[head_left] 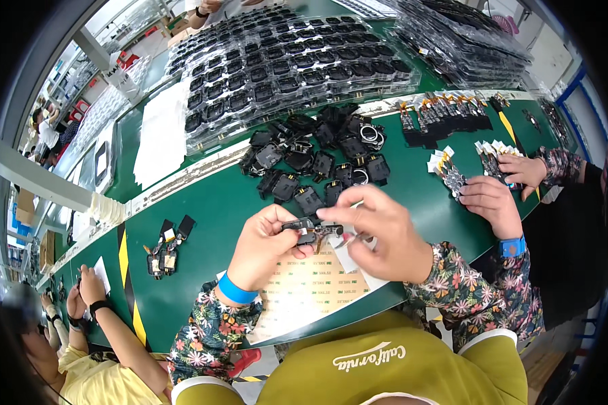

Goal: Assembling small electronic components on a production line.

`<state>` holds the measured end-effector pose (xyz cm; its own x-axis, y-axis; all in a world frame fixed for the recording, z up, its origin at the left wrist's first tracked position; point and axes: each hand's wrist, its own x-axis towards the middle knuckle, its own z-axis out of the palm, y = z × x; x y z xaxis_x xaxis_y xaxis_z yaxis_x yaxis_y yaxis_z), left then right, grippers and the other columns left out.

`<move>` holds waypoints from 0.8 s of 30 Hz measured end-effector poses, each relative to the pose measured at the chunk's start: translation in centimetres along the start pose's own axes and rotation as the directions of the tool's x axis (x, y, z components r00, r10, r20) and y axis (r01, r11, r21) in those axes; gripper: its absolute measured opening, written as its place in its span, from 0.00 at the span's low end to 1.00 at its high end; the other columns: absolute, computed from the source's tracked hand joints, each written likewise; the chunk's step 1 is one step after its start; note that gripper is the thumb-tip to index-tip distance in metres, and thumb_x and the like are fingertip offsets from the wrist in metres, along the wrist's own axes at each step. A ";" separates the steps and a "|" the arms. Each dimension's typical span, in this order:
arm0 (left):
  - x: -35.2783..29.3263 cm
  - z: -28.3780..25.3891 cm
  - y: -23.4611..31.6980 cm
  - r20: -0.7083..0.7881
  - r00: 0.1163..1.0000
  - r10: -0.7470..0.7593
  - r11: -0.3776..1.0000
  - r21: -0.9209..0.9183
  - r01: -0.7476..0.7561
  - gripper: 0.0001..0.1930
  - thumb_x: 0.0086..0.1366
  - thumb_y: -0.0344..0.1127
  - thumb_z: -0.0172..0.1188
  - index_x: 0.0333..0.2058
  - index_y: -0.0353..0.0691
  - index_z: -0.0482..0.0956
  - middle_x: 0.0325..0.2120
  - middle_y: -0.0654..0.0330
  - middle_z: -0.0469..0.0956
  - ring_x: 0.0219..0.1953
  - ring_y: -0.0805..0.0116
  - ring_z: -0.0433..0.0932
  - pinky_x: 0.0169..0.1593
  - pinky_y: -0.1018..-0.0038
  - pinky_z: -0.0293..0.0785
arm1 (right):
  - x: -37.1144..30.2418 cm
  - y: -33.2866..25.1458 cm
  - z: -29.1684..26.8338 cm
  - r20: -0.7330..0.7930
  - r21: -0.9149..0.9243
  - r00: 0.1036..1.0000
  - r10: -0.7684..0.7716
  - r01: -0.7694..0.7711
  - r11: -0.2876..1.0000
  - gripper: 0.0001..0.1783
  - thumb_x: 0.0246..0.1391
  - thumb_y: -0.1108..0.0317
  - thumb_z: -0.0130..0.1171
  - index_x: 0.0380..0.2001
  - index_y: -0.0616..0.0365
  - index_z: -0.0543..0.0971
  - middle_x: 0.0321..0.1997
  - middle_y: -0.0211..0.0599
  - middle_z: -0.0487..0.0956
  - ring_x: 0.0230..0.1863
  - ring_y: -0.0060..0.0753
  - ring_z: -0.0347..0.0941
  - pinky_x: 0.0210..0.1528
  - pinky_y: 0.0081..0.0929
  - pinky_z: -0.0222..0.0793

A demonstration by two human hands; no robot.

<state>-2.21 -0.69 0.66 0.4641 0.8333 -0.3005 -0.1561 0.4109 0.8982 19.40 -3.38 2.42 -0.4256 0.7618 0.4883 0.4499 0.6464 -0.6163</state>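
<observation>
My left hand (258, 241) pinches a small black plastic housing (305, 236) between thumb and fingers, just above the near table edge. A small dark piece sticks out from its right end. My right hand (393, 237) is close beside that end, index finger stretched over the housing and the other fingers curled. Something thin and shiny with a reddish spot shows by the right thumb; its kind is too blurred to tell. Below both hands lies a pale printed sheet (300, 300). Just beyond them is a loose pile of black housings (309, 201), some with metal rings.
Clear trays (277, 88) of black housings fill the far side; stacked trays (459, 47) stand far right. A co-worker's hands (488, 201) touch circuit pieces (447, 170) at right. More assemblies (162, 260) lie left, near a yellow-black tape line (123, 260). Another person's hand (92, 287) is farther left.
</observation>
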 end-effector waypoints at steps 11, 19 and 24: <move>0.0 2.9 0.8 0.042 0.996 -0.074 0.992 -0.100 0.078 0.03 0.64 0.22 0.45 0.37 0.36 0.63 0.32 0.53 0.78 0.35 0.64 0.81 0.34 0.77 0.80 | -6.7 -1.2 -2.9 0.203 0.642 0.744 0.637 -0.592 0.487 0.12 0.61 0.65 0.50 0.30 0.63 0.76 0.42 0.37 0.73 0.37 0.22 0.70 0.34 0.15 0.67; 0.8 3.8 -2.2 0.138 0.990 -0.029 0.998 0.059 0.021 0.05 0.63 0.19 0.43 0.36 0.36 0.62 0.36 0.54 0.76 0.43 0.66 0.79 0.43 0.75 0.80 | -8.7 -2.0 -1.1 0.123 0.815 0.680 0.723 -0.485 0.318 0.06 0.56 0.73 0.56 0.35 0.64 0.72 0.36 0.40 0.75 0.36 0.27 0.75 0.42 0.23 0.75; 0.6 3.8 -2.4 0.135 0.991 -0.015 0.998 0.060 0.007 0.05 0.63 0.19 0.43 0.36 0.35 0.62 0.37 0.55 0.74 0.42 0.67 0.79 0.43 0.76 0.80 | -9.0 -2.2 -1.5 0.102 0.717 0.664 0.741 -0.565 0.408 0.08 0.53 0.78 0.58 0.36 0.66 0.71 0.36 0.42 0.76 0.36 0.28 0.76 0.40 0.24 0.76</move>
<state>1.73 -2.52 -0.46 0.5795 0.7696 -0.2682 -0.0999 0.3937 0.9138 23.39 -11.60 0.36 -0.0291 0.9803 -0.1955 -0.1389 -0.1976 -0.9704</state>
